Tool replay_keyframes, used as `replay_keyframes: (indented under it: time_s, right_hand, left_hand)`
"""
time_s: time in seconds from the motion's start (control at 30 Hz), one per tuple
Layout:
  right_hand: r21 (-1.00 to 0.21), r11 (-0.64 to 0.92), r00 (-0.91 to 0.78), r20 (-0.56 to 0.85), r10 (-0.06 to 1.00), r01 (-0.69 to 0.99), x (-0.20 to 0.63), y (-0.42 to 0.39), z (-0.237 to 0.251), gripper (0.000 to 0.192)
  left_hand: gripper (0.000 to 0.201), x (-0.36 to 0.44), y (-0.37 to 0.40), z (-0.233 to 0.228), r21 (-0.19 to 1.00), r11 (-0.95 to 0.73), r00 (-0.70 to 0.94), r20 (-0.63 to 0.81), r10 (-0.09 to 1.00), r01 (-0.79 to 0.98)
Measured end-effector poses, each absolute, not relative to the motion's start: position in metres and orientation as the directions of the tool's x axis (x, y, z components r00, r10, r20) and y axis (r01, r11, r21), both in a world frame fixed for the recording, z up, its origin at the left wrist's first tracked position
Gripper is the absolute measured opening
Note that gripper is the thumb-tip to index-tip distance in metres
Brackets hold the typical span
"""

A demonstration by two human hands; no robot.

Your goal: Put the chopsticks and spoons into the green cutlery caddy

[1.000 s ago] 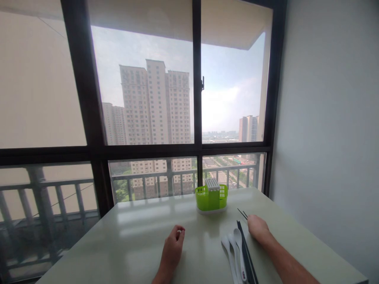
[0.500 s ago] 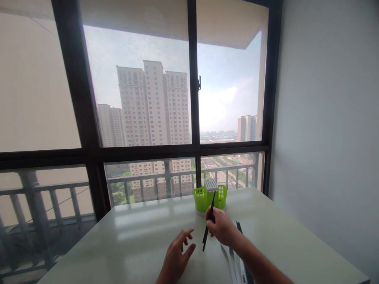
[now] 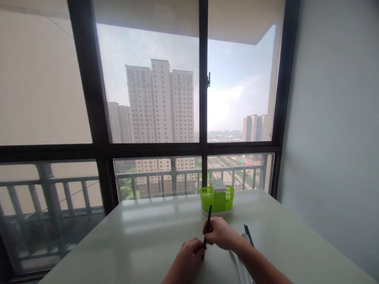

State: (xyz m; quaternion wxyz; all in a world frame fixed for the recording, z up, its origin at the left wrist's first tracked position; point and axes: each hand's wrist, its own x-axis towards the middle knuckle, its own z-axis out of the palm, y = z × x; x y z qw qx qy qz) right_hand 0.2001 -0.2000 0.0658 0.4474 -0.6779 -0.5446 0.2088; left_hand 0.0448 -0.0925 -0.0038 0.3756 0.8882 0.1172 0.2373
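Observation:
My right hand [image 3: 220, 233] holds black chopsticks [image 3: 207, 230] upright-tilted over the pale table [image 3: 142, 240], tips pointing away toward a green slotted cutlery holder [image 3: 217, 198]. My left hand [image 3: 186, 262] meets the chopsticks' lower end, its fingers curled against them. Behind my right wrist lie more black chopsticks [image 3: 248, 234] and white spoons [image 3: 240, 265], partly hidden by my forearm.
The green holder stands at the table's far edge beside a large dark-framed window [image 3: 201, 110] with a balcony railing outside. A plain white wall [image 3: 337, 130] runs along the table's right side.
My right hand went from the table's right side to the middle with black chopsticks lifted. My left hand opened, then closed in on the chopsticks' lower end.

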Motion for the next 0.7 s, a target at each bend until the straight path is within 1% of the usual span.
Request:
replay_keyframes:
  time_s: [0.1,0.17,0.23,0.33,0.4,0.47,0.53,0.63,0.7]
  right_hand:
    - [-0.909,0.042,0.380,0.215,0.900,0.415,0.209,-0.199,0.079,0.017]
    - [-0.940,0.104,0.445,0.249,0.860,0.325,0.215,-0.197,0.092,0.019]
    - [-0.943,0.137,0.468,0.273,0.841,0.304,0.218,-0.193,0.103,0.024]
    - [-0.923,0.128,0.446,0.293,0.846,0.364,0.220,-0.186,0.122,0.025]
    - [-0.899,0.119,0.433,0.315,0.844,0.423,0.225,-0.182,0.141,0.025]
    - [-0.861,0.134,0.438,0.377,0.816,0.491,0.239,-0.178,0.168,0.025]
    - [-0.812,0.162,0.455,0.466,0.759,0.561,0.264,-0.172,0.198,0.027]
    - [-0.750,0.167,0.491,0.566,0.662,0.640,0.307,-0.155,0.235,0.029]
    - [-0.717,0.096,0.536,0.596,0.597,0.690,0.329,-0.140,0.245,0.030]
  left_hand:
    - [0.019,0.045,-0.093,-0.004,0.725,-0.686,0.860,0.312,0.404,0.059]
    - [0.018,0.045,-0.093,-0.005,0.723,-0.687,0.852,0.316,0.418,0.069]
    - [0.018,0.047,-0.093,-0.007,0.719,-0.691,0.841,0.329,0.429,0.071]
    - [0.019,0.049,-0.092,-0.011,0.727,-0.683,0.818,0.348,0.458,0.073]
    - [0.020,0.051,-0.090,-0.014,0.750,-0.657,0.787,0.360,0.501,0.075]
    - [0.031,0.052,-0.089,-0.017,0.768,-0.636,0.745,0.381,0.548,0.075]
    - [0.035,0.052,-0.090,-0.018,0.768,-0.635,0.719,0.398,0.570,0.079]
    - [0.022,0.051,-0.092,-0.019,0.751,-0.653,0.715,0.402,0.572,0.099]
    - [0.016,0.051,-0.093,-0.019,0.737,-0.666,0.720,0.399,0.568,0.117]
